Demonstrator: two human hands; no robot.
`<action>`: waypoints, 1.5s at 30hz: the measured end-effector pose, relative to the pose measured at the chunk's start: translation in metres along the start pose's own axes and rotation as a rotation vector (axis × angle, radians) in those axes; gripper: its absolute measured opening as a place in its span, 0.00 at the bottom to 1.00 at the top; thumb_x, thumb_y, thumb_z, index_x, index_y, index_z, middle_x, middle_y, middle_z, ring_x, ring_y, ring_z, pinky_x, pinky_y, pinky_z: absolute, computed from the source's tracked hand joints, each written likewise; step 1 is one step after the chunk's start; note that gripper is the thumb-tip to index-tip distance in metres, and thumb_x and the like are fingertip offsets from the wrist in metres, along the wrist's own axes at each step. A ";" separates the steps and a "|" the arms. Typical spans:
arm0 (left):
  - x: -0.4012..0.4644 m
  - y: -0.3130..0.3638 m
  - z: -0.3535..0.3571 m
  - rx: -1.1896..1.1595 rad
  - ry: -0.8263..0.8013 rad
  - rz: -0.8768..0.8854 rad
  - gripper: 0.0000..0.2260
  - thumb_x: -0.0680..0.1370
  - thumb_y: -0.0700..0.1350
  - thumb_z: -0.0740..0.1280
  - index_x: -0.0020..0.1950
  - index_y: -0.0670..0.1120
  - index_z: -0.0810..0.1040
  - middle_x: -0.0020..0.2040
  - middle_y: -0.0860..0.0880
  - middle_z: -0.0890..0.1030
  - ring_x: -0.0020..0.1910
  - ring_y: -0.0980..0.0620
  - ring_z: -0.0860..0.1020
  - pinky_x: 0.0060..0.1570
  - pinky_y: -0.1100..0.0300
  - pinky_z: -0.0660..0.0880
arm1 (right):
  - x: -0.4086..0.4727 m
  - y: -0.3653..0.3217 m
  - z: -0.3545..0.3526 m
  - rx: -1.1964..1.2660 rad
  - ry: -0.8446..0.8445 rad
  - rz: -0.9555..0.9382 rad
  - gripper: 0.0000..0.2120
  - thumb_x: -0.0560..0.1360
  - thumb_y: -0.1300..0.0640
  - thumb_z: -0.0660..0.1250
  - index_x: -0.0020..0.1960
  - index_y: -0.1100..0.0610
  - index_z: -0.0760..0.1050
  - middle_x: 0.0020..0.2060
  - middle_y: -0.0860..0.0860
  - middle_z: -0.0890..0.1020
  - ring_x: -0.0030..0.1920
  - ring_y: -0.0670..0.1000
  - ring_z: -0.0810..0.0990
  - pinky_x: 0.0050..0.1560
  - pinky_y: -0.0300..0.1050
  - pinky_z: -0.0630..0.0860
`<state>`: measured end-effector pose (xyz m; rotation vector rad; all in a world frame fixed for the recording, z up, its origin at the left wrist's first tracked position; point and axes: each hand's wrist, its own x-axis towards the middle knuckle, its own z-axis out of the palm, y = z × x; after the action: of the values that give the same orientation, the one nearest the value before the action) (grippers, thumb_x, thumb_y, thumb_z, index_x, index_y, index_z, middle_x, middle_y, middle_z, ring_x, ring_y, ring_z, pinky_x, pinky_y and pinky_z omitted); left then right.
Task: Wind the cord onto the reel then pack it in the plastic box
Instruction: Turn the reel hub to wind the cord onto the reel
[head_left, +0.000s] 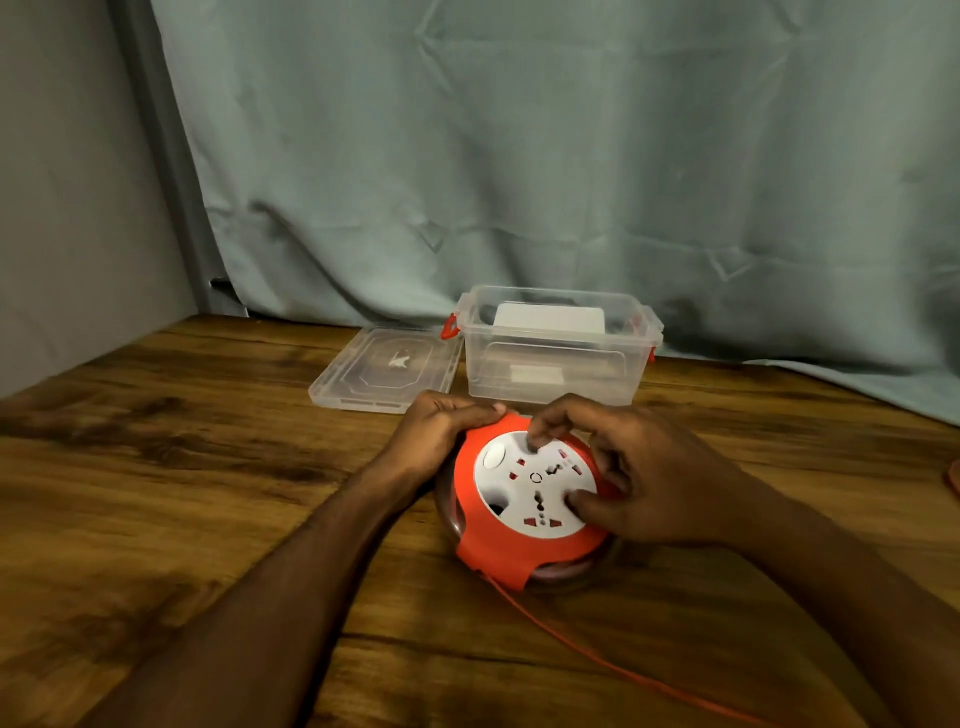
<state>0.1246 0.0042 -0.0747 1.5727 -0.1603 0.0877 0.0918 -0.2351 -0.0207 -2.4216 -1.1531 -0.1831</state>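
Note:
An orange cord reel (493, 551) with a white socket face lies flat on the wooden table (208, 493), just in front of me. My left hand (441, 431) grips the reel's far left rim. My right hand (639, 478) rests on the white face, fingertip and thumb pressed on it. An orange cord (623, 670) runs out from the reel's near edge toward the lower right, loose on the table. Behind the reel stands the clear plastic box (556, 384), open, with red latches and a white item inside.
The box's clear lid (387, 366) lies flat to the left of the box. A grey-green curtain (571, 156) hangs behind the table, a grey wall on the left. A small reddish object (955, 480) shows at the right edge.

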 end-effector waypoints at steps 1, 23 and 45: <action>-0.001 0.001 0.000 0.002 -0.013 0.004 0.10 0.79 0.41 0.70 0.50 0.35 0.86 0.45 0.35 0.87 0.42 0.35 0.85 0.44 0.52 0.81 | -0.001 0.002 -0.002 0.008 -0.014 -0.003 0.28 0.71 0.53 0.78 0.68 0.44 0.72 0.51 0.27 0.80 0.46 0.30 0.80 0.35 0.25 0.74; -0.004 0.006 0.007 0.034 -0.130 -0.030 0.14 0.78 0.38 0.71 0.32 0.45 0.85 0.30 0.46 0.84 0.27 0.54 0.80 0.33 0.63 0.75 | 0.000 -0.012 0.000 0.006 -0.001 0.002 0.25 0.62 0.40 0.82 0.47 0.41 0.69 0.44 0.40 0.84 0.44 0.40 0.83 0.32 0.32 0.75; -0.006 0.009 0.008 -0.034 -0.012 -0.038 0.08 0.78 0.38 0.71 0.44 0.33 0.85 0.36 0.39 0.86 0.31 0.46 0.83 0.37 0.58 0.80 | 0.007 -0.046 0.042 -0.344 0.295 0.210 0.32 0.68 0.31 0.71 0.24 0.50 0.57 0.24 0.44 0.62 0.33 0.48 0.69 0.37 0.43 0.63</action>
<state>0.1164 -0.0038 -0.0668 1.5424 -0.1410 0.0455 0.0584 -0.1856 -0.0400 -2.6702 -0.7814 -0.6956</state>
